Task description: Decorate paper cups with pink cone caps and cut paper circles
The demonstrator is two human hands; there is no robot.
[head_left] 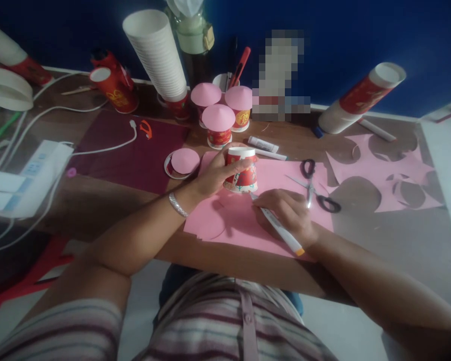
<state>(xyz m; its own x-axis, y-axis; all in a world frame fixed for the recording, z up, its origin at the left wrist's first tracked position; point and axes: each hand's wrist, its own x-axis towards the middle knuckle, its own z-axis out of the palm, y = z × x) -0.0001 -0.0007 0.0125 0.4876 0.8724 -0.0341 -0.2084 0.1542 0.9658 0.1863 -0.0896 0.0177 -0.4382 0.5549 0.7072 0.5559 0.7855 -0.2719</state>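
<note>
Striped shirt fabric [214, 321] is occupying the foreground of the head view; just beyond it the brown desk [248, 273] is bearing a pink sheet [240, 220], to which all positions are being referred. Over the sheet's far part, left of its middle, the red paper cup [248, 179] is standing narrower end up, its long axis close to upright; whether its lower rim is touching the sheet cannot be told. The left hand [215, 175], coming in across the sheet's left side with a silver bracelet [178, 204] at the wrist, is clasping this cup, the thumb crossing its near wall. Over the sheet's right half, the right hand [287, 210] is gripping a white marker [281, 231], fingers curling about the barrel. Marker and cup are forming the key relation: the barrel is slanting across the sheet, its orange end pointing to the near right and its tip pointing far left at the cup's lower rim, so the cup is lying forward and left of the right hand. Being in contact with the cup, the left hand is the nearer; the tip is sitting just beside the rim, any touch remaining unclear. Scissors [311, 189] are lying with blades parted on the sheet's far right portion, and a pink offcut [379, 163] is spreading to the sheet's right. Three cone-topped cups [218, 118] are standing beyond its far edge, while a pink disc [185, 161] is lying just off its far left corner.
</note>
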